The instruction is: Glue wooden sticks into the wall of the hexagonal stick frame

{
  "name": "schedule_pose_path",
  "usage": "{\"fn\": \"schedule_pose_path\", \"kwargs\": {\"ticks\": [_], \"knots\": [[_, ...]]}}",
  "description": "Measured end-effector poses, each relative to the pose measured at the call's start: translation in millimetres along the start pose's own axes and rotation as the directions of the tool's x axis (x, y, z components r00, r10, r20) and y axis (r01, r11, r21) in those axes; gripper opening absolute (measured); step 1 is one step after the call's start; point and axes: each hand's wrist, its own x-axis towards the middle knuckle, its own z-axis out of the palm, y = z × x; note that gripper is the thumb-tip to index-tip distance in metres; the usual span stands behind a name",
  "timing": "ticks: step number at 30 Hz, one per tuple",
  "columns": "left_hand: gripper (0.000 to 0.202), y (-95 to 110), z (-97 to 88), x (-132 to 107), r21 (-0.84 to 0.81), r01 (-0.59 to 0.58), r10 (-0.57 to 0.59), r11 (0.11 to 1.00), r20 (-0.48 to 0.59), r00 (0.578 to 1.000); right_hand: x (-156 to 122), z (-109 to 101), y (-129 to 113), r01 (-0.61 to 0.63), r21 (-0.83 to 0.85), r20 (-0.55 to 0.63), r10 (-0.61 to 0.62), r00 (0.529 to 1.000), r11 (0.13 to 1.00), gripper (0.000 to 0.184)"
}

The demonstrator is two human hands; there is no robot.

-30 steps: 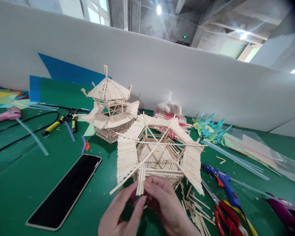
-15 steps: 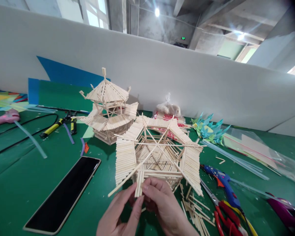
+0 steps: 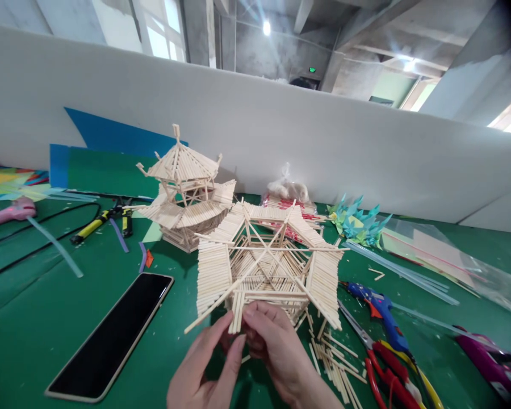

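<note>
A hexagonal pavilion model made of wooden sticks [image 3: 216, 272] stands in front of me, its roof panels laid round an open middle crossed by long sticks. At its near edge is a small row of short wooden sticks [image 3: 237, 312]. My left hand [image 3: 206, 360] is closed with its index fingertip against the row's left side and its thumb just below the outer ends. From the right, my right hand [image 3: 276, 352] pinches the same sticks, thumb and index finger closed at their side. My other fingertips are hidden under the row.
A taller stick pavilion [image 3: 181, 193] stands behind left. A phone [image 3: 113, 335] lies at left, beyond it pliers [image 3: 91, 226] and a pink glue gun [image 3: 12, 212]. At right are loose sticks [image 3: 338, 363], red-handled scissors [image 3: 383, 366], a blue glue gun [image 3: 378, 309] and glue sticks [image 3: 404, 272].
The whole view has shifted slightly. Both hands stay at the same front edge, still at the short sticks, with little visible movement against the model.
</note>
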Motion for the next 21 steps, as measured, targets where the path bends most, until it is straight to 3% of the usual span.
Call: {"fn": "schedule_pose_path", "kwargs": {"ticks": [15, 21], "knots": [[0.023, -1.8, -1.3, 3.8, -0.045, 0.019, -0.018, 0.999, 0.021, 1.0, 5.2, 3.2, 4.3, 0.015, 0.043, 0.0, -0.015, 1.0, 0.999, 0.029], [0.022, -3.1, -2.2, 4.3, -0.013, -0.031, 0.031, 0.999, 0.027, 0.999, 4.0, 3.4, 5.1, 0.014, 0.056, 0.006, -0.015, 1.0, 0.998, 0.028]]}}
